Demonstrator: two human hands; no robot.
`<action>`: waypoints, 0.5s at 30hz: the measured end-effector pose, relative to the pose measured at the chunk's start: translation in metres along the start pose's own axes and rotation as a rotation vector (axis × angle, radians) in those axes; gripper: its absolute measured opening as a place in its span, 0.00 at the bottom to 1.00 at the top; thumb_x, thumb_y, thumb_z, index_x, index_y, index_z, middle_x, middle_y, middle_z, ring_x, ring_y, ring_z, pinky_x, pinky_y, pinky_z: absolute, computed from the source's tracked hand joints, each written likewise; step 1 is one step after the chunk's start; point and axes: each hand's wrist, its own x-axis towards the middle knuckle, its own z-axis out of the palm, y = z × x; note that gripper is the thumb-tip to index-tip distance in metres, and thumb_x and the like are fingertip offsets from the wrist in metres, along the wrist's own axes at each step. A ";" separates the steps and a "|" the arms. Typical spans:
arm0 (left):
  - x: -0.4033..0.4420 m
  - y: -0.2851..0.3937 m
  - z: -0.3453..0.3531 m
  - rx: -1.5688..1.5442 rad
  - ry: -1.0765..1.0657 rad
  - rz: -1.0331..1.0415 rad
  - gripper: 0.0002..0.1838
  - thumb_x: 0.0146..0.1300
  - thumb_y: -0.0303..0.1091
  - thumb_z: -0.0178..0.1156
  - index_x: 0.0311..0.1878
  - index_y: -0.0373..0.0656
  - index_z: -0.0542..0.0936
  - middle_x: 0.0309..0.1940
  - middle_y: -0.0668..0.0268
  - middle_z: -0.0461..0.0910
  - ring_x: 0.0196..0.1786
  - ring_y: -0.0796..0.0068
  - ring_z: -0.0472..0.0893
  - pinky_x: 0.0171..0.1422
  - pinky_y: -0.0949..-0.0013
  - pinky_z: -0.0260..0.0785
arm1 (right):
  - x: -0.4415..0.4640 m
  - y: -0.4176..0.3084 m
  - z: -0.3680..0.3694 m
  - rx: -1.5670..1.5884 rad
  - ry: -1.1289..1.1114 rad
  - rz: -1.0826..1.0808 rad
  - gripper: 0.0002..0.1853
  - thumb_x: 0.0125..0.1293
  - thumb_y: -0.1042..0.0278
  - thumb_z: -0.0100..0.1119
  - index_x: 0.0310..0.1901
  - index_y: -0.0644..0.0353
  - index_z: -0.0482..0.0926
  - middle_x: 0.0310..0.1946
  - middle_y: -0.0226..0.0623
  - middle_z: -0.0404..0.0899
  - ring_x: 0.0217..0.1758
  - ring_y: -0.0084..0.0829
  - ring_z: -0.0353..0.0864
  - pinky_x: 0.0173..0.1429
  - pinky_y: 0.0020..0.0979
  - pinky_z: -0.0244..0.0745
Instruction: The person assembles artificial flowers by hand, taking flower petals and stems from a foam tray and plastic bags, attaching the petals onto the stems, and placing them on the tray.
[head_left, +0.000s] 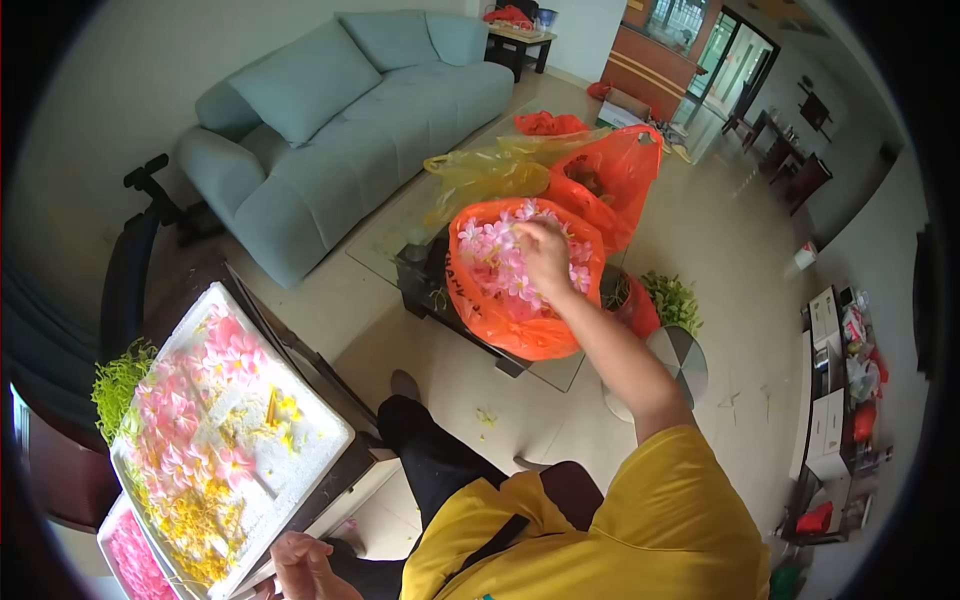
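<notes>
My right hand (543, 256) reaches into an orange plastic bag (530, 345) on the glass table. Its fingers are bent together at the pink artificial flowers (488, 248) that fill the bag, pinching at the blossoms. My left hand (308, 572) is low in view, beside the near corner of a white foam tray (310, 425). The fingers of that hand are curled in; whatever lies between them is hidden. Pink blossoms (175, 415) cover much of the tray, with yellow flower centres (205, 525) heaped at its near end.
Behind the full bag stand another orange bag (625, 185) and a yellow bag (490, 180) on the glass table (565, 375). Green stems (115, 390) lie beside the tray. A stool (682, 365) and green leaves (672, 300) are to the right. A sofa (370, 140) lines the wall.
</notes>
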 end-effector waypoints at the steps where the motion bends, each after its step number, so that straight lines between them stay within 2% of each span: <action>1: -0.002 -0.005 -0.004 0.021 -0.046 0.013 0.07 0.55 0.18 0.51 0.35 0.39 0.75 0.29 0.63 0.74 0.31 0.73 0.70 0.39 0.76 0.63 | 0.017 0.022 0.000 -0.118 0.019 -0.066 0.10 0.56 0.78 0.54 0.39 0.56 0.81 0.37 0.35 0.74 0.38 0.32 0.74 0.41 0.29 0.71; 2: -0.004 -0.008 -0.006 0.047 -0.089 0.026 0.07 0.55 0.18 0.51 0.35 0.39 0.75 0.30 0.63 0.74 0.32 0.73 0.70 0.39 0.76 0.63 | 0.031 0.051 0.003 -0.232 0.035 -0.132 0.10 0.56 0.76 0.54 0.39 0.56 0.81 0.37 0.34 0.75 0.37 0.33 0.74 0.41 0.30 0.71; 4: -0.008 -0.011 -0.007 0.191 -0.062 0.095 0.07 0.55 0.17 0.52 0.35 0.39 0.76 0.30 0.62 0.74 0.32 0.71 0.71 0.39 0.74 0.64 | 0.044 0.097 0.007 -0.488 -0.114 -0.033 0.10 0.57 0.68 0.53 0.39 0.54 0.82 0.35 0.35 0.77 0.37 0.36 0.76 0.42 0.34 0.71; 5: -0.011 -0.006 -0.005 0.213 -0.040 0.096 0.07 0.55 0.17 0.52 0.35 0.39 0.76 0.30 0.62 0.74 0.32 0.71 0.71 0.39 0.74 0.64 | 0.043 0.116 0.008 -0.661 -0.191 -0.122 0.11 0.56 0.65 0.52 0.39 0.53 0.82 0.37 0.36 0.78 0.37 0.38 0.77 0.42 0.36 0.71; 6: -0.010 0.008 0.013 0.266 0.020 0.017 0.08 0.53 0.16 0.50 0.33 0.38 0.75 0.31 0.62 0.72 0.32 0.73 0.69 0.39 0.75 0.64 | 0.046 0.167 0.022 -0.687 -0.198 -0.223 0.12 0.55 0.64 0.50 0.37 0.53 0.82 0.39 0.37 0.79 0.36 0.40 0.77 0.41 0.39 0.71; 7: -0.010 0.022 0.025 0.330 0.102 -0.064 0.09 0.51 0.15 0.47 0.31 0.37 0.74 0.33 0.62 0.71 0.32 0.75 0.68 0.39 0.75 0.63 | 0.040 0.167 0.017 -0.794 -0.272 -0.223 0.12 0.55 0.64 0.48 0.36 0.53 0.82 0.39 0.38 0.79 0.35 0.41 0.77 0.38 0.39 0.71; 9: -0.009 0.027 0.022 0.423 0.085 -0.037 0.09 0.48 0.13 0.49 0.30 0.37 0.74 0.34 0.61 0.71 0.33 0.74 0.68 0.38 0.76 0.63 | 0.033 0.140 0.012 -0.772 -0.518 0.107 0.14 0.58 0.66 0.46 0.40 0.52 0.82 0.37 0.41 0.80 0.33 0.41 0.77 0.36 0.38 0.72; 10: -0.007 0.024 0.017 0.426 0.083 -0.006 0.08 0.47 0.14 0.54 0.29 0.37 0.75 0.32 0.62 0.74 0.33 0.70 0.71 0.37 0.74 0.63 | 0.024 0.120 0.005 -0.604 -0.467 0.011 0.15 0.60 0.67 0.46 0.45 0.50 0.81 0.39 0.39 0.80 0.35 0.39 0.77 0.39 0.36 0.72; 11: -0.003 0.027 0.013 0.475 0.054 0.025 0.09 0.47 0.13 0.54 0.30 0.37 0.75 0.33 0.62 0.74 0.34 0.70 0.72 0.37 0.74 0.64 | 0.029 0.125 0.003 -0.542 -0.508 0.118 0.15 0.61 0.68 0.47 0.48 0.49 0.79 0.39 0.38 0.79 0.38 0.37 0.77 0.43 0.33 0.72; 12: 0.002 0.030 0.009 0.514 0.012 0.056 0.09 0.47 0.13 0.55 0.31 0.37 0.75 0.34 0.62 0.75 0.34 0.70 0.72 0.36 0.74 0.65 | 0.029 0.121 -0.002 -0.500 -0.479 -0.018 0.15 0.63 0.67 0.49 0.51 0.51 0.77 0.42 0.38 0.78 0.41 0.37 0.76 0.46 0.32 0.72; 13: 0.006 0.032 0.005 0.538 0.024 0.068 0.10 0.47 0.13 0.56 0.32 0.37 0.75 0.34 0.62 0.75 0.33 0.71 0.73 0.36 0.74 0.65 | 0.035 0.147 -0.001 -0.407 -0.351 -0.224 0.17 0.60 0.66 0.50 0.52 0.51 0.73 0.46 0.40 0.75 0.42 0.44 0.76 0.45 0.38 0.72; 14: 0.009 0.035 0.000 0.553 0.025 0.077 0.10 0.47 0.13 0.56 0.33 0.38 0.76 0.34 0.62 0.75 0.33 0.71 0.73 0.36 0.74 0.66 | 0.032 0.138 -0.008 -0.499 -0.354 -0.037 0.23 0.60 0.65 0.52 0.59 0.51 0.66 0.57 0.41 0.67 0.51 0.46 0.72 0.51 0.38 0.71; 15: 0.016 0.040 -0.004 0.566 0.059 0.082 0.10 0.47 0.13 0.56 0.33 0.38 0.76 0.34 0.62 0.75 0.33 0.71 0.73 0.36 0.74 0.66 | 0.030 0.143 -0.011 -0.496 -0.297 -0.129 0.26 0.60 0.65 0.52 0.62 0.51 0.63 0.61 0.42 0.62 0.54 0.46 0.70 0.54 0.37 0.69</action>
